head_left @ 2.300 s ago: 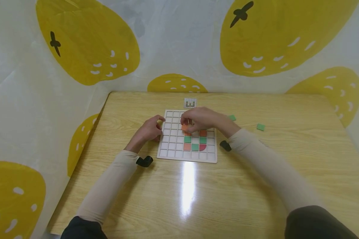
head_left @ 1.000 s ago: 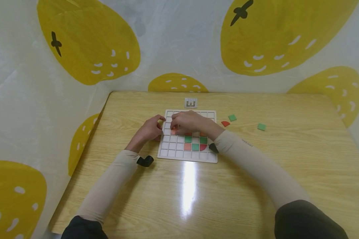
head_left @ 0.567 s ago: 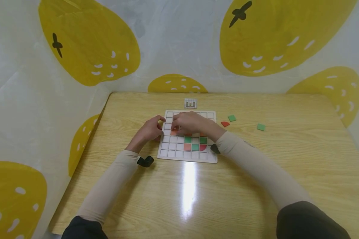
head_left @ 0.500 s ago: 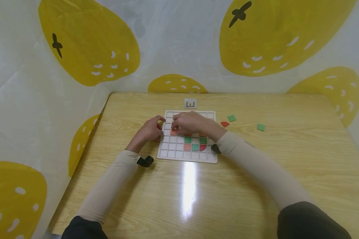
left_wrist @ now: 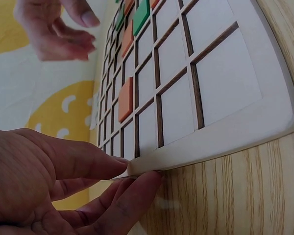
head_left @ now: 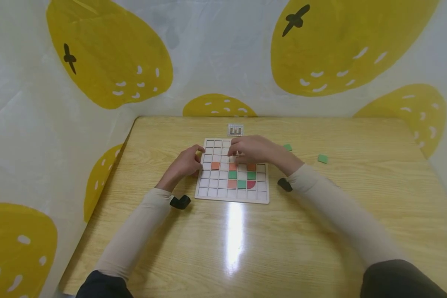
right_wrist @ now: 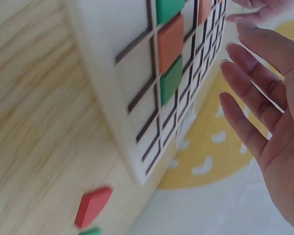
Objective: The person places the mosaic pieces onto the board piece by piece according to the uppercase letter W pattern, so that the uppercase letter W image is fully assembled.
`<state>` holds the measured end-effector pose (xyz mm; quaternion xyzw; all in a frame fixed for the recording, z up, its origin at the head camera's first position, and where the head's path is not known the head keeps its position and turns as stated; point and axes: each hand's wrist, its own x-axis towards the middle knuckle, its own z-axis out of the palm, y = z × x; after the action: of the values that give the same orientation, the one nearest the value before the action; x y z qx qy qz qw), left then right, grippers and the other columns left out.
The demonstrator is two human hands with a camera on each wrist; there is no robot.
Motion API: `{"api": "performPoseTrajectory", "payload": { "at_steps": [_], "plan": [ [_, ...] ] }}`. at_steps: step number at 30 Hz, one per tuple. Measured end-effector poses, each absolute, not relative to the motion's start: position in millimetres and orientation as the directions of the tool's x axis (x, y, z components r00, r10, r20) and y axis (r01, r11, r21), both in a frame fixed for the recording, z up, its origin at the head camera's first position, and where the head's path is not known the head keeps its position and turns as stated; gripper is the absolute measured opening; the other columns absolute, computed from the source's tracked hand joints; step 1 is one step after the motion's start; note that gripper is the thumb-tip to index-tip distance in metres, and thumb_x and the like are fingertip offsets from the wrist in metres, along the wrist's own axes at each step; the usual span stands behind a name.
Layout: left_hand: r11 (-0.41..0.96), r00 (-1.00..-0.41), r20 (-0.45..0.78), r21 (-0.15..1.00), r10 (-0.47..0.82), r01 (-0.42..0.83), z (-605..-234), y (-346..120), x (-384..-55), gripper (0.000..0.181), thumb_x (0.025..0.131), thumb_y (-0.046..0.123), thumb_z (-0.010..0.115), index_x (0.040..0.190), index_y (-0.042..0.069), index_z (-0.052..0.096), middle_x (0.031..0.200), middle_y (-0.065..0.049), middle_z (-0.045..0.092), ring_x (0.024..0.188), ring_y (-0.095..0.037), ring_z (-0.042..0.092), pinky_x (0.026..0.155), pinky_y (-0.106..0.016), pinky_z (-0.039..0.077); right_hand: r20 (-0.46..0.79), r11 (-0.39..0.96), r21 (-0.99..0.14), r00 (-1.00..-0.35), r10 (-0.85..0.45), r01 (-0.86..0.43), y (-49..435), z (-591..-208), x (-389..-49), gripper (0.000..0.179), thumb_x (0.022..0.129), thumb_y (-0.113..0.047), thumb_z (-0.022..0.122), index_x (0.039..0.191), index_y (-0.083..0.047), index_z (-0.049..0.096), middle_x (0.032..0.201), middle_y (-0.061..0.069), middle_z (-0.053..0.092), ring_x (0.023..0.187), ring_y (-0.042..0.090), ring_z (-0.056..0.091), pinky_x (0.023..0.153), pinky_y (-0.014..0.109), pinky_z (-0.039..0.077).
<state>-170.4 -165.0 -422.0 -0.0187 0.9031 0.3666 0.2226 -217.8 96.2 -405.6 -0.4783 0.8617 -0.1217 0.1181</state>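
Observation:
My left hand (head_left: 188,161) pinches the left edge of a pale square grid board (head_left: 212,193), thumb and forefinger at its rim in the left wrist view. A lone orange square tile (head_left: 215,166) lies in a cell toward the left of the board. My right hand (head_left: 254,149) hovers over the far right part of the board; in the right wrist view its fingers (right_wrist: 252,66) are spread loosely and hold nothing. Further right on the board sit more orange tiles, several green tiles (head_left: 232,175) and a red rounded tile (head_left: 251,184). The right hand covers some far cells.
Behind the board lies a small pattern card (head_left: 235,129). To the right on the wooden table (head_left: 320,231) are two loose green tiles (head_left: 322,159), and a red quarter-round tile (right_wrist: 93,206) shows in the right wrist view. A fruit-print cloth (head_left: 223,54) hangs behind the table.
My right hand carried an orange tile leftward, set it into a cell, let go and moved back to the right. The left hand has stayed at the board's edge.

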Motion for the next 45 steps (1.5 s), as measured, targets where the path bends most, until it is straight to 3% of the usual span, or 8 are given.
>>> {"api": "performPoseTrajectory", "payload": {
  "at_steps": [6,28,45],
  "plan": [
    [0.725,-0.902,-0.411,0.660,0.130,-0.196,-422,-166,-170,0.055,0.093,-0.003,0.063,0.144,0.012,0.047,0.108,-0.017,0.056,0.077,-0.025,0.062,0.064,-0.030,0.057,-0.059,0.517,-0.331,-0.530,-0.846,-0.789,123,-403,-218,0.022,0.095,-0.019,0.072,0.116,-0.012,0.074,0.105,0.001,0.068,0.098,0.020,0.067,0.085,0.040,0.056],
    [0.720,-0.900,-0.410,0.669,0.148,-0.186,-421,-166,-170,0.056,0.092,-0.006,0.062,0.144,0.011,0.046,0.107,-0.018,0.056,0.075,-0.024,0.061,0.062,-0.031,0.056,-0.089,0.676,-0.315,-0.688,-0.720,-0.666,203,-398,-209,0.024,0.091,-0.013,0.075,0.114,-0.007,0.074,0.107,0.006,0.068,0.100,0.026,0.065,0.089,0.048,0.054],
    [0.716,-0.902,-0.404,0.675,0.154,-0.180,-420,-166,-169,0.057,0.092,-0.006,0.061,0.144,0.010,0.046,0.107,-0.018,0.057,0.074,-0.024,0.062,0.061,-0.030,0.056,-0.080,0.712,-0.329,-0.732,-0.676,-0.621,258,-399,-197,0.024,0.089,-0.008,0.075,0.113,-0.004,0.073,0.108,0.009,0.070,0.100,0.031,0.067,0.086,0.051,0.055]
  ]
}}
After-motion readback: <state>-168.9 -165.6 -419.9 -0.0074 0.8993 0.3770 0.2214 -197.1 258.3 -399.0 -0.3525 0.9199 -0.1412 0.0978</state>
